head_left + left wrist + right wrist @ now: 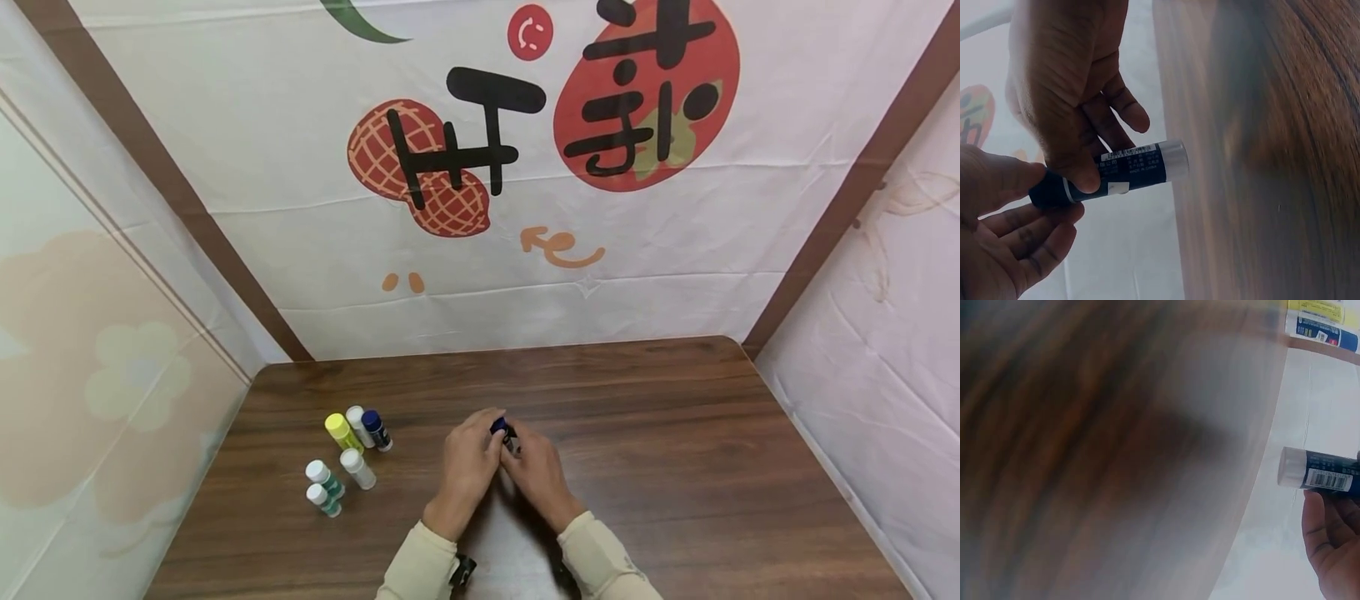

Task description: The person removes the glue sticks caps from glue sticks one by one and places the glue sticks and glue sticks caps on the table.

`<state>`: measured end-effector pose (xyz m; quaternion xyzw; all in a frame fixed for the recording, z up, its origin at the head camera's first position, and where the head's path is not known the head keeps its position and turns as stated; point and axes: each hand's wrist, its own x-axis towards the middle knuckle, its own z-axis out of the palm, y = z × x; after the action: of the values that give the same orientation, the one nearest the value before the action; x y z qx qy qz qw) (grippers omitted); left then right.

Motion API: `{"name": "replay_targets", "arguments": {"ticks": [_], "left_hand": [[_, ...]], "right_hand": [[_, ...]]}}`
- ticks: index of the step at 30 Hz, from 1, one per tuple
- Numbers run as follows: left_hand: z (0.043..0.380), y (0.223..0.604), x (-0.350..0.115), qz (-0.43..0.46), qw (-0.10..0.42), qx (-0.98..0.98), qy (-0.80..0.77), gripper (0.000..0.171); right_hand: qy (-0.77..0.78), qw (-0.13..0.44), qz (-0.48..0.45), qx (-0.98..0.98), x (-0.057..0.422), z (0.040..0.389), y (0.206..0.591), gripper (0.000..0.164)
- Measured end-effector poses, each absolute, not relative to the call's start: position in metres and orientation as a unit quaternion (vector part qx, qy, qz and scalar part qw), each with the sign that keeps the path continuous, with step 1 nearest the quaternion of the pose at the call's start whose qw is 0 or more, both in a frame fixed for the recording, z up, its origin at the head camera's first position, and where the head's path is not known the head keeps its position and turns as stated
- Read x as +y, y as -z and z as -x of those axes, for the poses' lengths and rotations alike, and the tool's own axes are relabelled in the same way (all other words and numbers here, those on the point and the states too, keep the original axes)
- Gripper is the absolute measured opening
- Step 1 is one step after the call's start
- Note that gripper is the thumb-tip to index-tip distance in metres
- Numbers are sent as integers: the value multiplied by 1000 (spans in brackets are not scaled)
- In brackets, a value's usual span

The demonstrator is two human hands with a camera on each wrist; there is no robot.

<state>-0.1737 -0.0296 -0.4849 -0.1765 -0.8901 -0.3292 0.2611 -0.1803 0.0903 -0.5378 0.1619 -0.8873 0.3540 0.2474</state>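
Both hands hold one dark blue glue stick (1138,167) above the table, with its blue cap up and whitish base down. My left hand (467,462) pinches the cap (1047,192) between thumb and fingers. On the label part of the tube, thumb and fingers of my right hand (538,473) grip it, seen also in the left wrist view. The right wrist view shows the base and barcode of the glue stick (1329,480), with the right fingers against its side. In the head view the hands hide most of it.
Left on the brown table (675,433) stand a yellow stick (341,429), a blue-capped stick (377,431), two white sticks, one in front (357,469), and two white-capped teal bottles, the nearer one (324,500) at front. Printed cloth (637,308) hangs behind the table.
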Motion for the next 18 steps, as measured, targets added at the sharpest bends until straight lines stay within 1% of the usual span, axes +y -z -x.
{"name": "replay_targets", "arguments": {"ticks": [2,5,14,18], "left_hand": [[175,486,-26,183,261,-890,326,29],[179,487,-21,192,259,-891,318,28],[183,492,-7,216,211,-911,281,25],[187,493,-1,232,210,-914,257,23]], "right_hand": [[-344,254,-163,-889,95,181,537,31],[-330,248,-161,-896,103,184,535,33],[-316,187,-158,-917,127,191,529,31],[-319,173,-150,-920,135,193,528,28]]}}
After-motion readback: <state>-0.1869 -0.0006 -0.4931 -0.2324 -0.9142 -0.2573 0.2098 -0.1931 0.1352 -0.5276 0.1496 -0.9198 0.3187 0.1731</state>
